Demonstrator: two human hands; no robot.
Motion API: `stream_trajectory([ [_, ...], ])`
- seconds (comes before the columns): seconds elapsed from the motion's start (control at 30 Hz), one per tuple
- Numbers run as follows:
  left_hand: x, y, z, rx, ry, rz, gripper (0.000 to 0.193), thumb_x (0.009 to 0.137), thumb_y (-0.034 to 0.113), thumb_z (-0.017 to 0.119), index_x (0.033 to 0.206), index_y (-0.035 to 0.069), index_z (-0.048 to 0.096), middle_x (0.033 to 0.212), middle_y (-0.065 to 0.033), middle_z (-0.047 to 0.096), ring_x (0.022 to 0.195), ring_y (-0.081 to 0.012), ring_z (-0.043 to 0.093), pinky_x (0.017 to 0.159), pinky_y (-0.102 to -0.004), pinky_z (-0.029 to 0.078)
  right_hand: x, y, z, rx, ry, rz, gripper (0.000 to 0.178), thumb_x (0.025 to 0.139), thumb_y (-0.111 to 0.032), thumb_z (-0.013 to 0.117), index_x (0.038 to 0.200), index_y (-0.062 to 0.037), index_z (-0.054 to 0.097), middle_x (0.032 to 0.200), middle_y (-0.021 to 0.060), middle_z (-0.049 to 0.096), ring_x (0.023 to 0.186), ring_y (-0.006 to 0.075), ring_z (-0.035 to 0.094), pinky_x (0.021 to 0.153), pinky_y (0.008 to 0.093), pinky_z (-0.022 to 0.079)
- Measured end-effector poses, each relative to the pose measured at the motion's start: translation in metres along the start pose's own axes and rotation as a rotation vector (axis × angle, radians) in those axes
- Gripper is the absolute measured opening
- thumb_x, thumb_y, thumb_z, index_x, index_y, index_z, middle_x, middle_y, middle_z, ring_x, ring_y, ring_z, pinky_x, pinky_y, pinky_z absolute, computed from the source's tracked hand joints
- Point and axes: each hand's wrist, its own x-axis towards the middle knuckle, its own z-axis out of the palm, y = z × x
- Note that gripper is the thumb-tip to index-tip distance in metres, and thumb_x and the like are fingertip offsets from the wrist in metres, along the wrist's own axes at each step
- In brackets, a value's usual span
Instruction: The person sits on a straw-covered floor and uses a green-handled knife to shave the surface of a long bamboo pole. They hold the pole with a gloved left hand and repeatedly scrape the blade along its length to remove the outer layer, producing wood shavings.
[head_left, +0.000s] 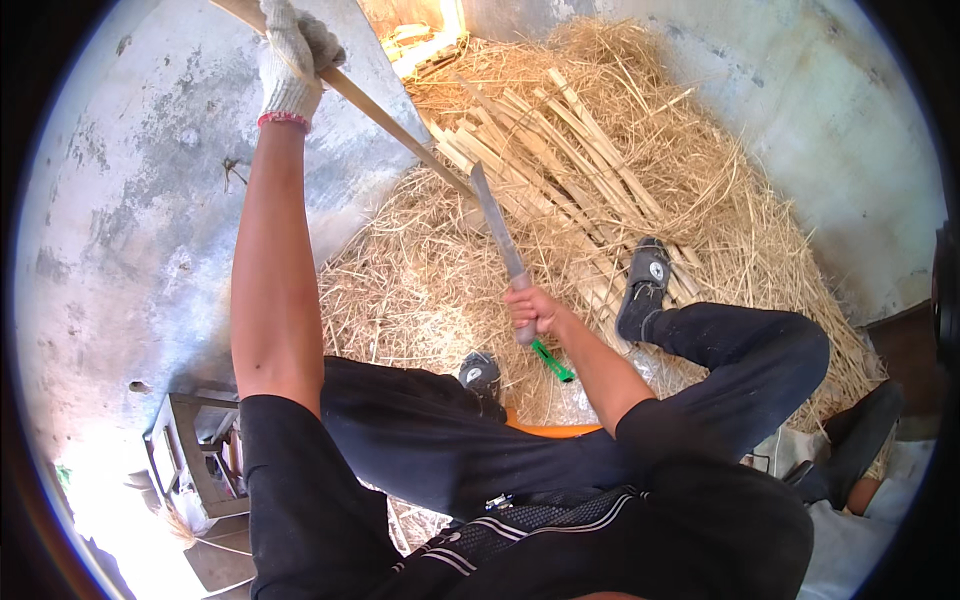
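Note:
My left hand [293, 60], in a white knitted glove with a red cuff, is raised at the upper left and closed round a long bamboo strip [390, 125]. The strip slopes down to the right, over the shavings. In my bare right hand [535, 310] is the handle of a long-bladed machete [496, 215]. Its blade points up and slightly left, with the tip close to the strip's lower part; whether they touch I cannot tell. Just below my right hand lies a green tool-like object [552, 362], its kind unclear.
A heap of straw-like shavings [390, 270] covers the floor, with several split bamboo strips [560, 160] on it. My shoe [645, 285] rests beside them. Worn walls [150, 180] rise on both sides. A small stool-like frame [190, 450] stands lower left; an orange edge [555, 430] shows under my leg.

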Motion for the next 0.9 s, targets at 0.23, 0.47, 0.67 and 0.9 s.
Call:
stream_trajectory([
  [0.23,-0.001,-0.016,0.019,0.070,0.223,0.101,0.048,0.093,0.054,0.055,0.063,0.021,0.036,0.043,0.0047,0.026,0.033,-0.0126,0.027,0.035,-0.0313,0.026,-0.029,-0.044,0.102,-1.055,0.786,-0.554,0.024,0.085,-0.020,0.064,0.072,0.0009,0.060,0.058,0.0123,0.058,0.053,0.0223,0.058,0.058,0.0376,0.050],
  [0.47,-0.007,-0.005,-0.001,-0.051,0.058,0.009,0.052,0.093,0.045,0.057,0.054,0.022,0.030,0.041,0.0044,0.023,0.031,-0.0145,0.024,0.036,-0.0342,0.023,-0.038,-0.045,0.124,-1.011,0.650,-0.944,0.019,0.087,-0.018,0.059,0.076,-0.0024,0.062,0.053,0.0086,0.055,0.043,0.0188,0.051,0.044,0.0343,0.043],
  [0.67,-0.017,-0.009,-0.016,-0.152,-0.150,-0.072,0.046,0.090,0.023,0.060,0.056,0.018,0.030,0.044,0.0020,0.022,0.038,-0.0153,0.023,0.044,-0.0319,0.027,-0.001,-0.035,0.061,-0.973,0.691,-0.036,0.019,0.088,-0.015,0.055,0.095,0.0001,0.065,0.055,0.0031,0.051,0.038,0.0141,0.043,0.042,0.0336,0.043],
  [0.9,-0.040,-0.003,0.039,0.210,0.267,0.042,0.040,0.090,0.026,0.061,0.058,0.017,0.039,0.046,-0.0008,0.039,0.035,-0.0144,0.034,0.042,-0.0324,0.037,0.000,-0.041,0.017,-0.186,0.052,0.086,0.017,0.094,-0.019,0.059,0.086,-0.0135,0.044,0.052,-0.0082,0.035,0.039,0.0059,0.033,0.043,0.0300,0.037],
])
